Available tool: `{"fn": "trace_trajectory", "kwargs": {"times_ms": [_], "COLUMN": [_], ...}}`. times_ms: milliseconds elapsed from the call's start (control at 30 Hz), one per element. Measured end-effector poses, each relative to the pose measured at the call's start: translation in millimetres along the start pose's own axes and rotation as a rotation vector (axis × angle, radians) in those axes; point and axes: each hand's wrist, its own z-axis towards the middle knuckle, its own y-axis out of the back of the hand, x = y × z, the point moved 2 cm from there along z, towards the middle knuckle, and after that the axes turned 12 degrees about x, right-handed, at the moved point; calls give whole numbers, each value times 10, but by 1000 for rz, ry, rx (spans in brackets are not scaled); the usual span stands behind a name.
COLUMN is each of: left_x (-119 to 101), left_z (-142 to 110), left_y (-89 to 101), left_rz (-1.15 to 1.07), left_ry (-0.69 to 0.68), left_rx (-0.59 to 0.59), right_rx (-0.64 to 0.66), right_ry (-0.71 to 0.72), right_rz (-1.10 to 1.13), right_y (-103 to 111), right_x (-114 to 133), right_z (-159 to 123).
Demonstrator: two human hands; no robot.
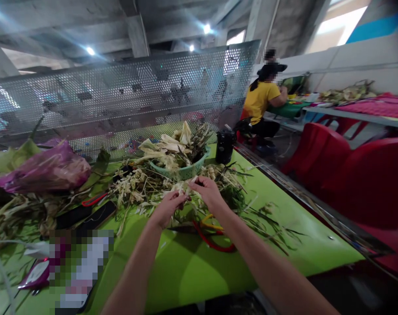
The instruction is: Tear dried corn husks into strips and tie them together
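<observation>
My left hand (pixel 167 208) and my right hand (pixel 208 192) meet over a heap of pale dried leaf strips (pixel 142 186) on a bright green table (pixel 192 271). Both hands are closed in a pinch on the same pale leaf strip (pixel 186 188) between them. Just behind the hands stands a teal basket (pixel 185 170) piled with dried husks. Red-handled scissors (pixel 213 240) lie on the table under my right forearm.
A purple plastic bag (pixel 46 168) and green leaves lie at the left. Dark phones (pixel 87 216) rest near the heap. A black cylinder (pixel 225 146) stands by a perforated metal screen (pixel 120 96). Red chairs (pixel 350 175) line the right; a person in yellow (pixel 262 100) sits beyond.
</observation>
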Motion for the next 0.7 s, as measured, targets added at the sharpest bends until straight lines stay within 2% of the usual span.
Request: {"fn": "trace_trajectory", "kwargs": {"times_ms": [133, 233, 333, 400, 533, 600, 700], "left_x": [47, 66, 99, 143, 278, 341, 387], "left_z": [40, 74, 50, -35, -339, -491, -647], "left_y": [32, 33, 25, 24, 42, 64, 116], "left_rz": [24, 10, -27, -85, -258, -409, -547], "left_ry": [40, 17, 5, 6, -20, -49, -101], "left_rx": [-52, -108, -145, -161, -169, -173, -214], "right_rx": [-29, -61, -136, -54, 182, 177, 73], "right_ry": [19, 12, 165, 212, 214, 221, 272], "right_rz": [-183, -198, -215, -263, -337, -392, -590], "right_y": [54, 127, 193, 180, 58, -2, -75], "right_x": [-95, -134, -30, 88, 208, 151, 14], "right_z": [39, 84, 97, 48, -310, -590, -981]}}
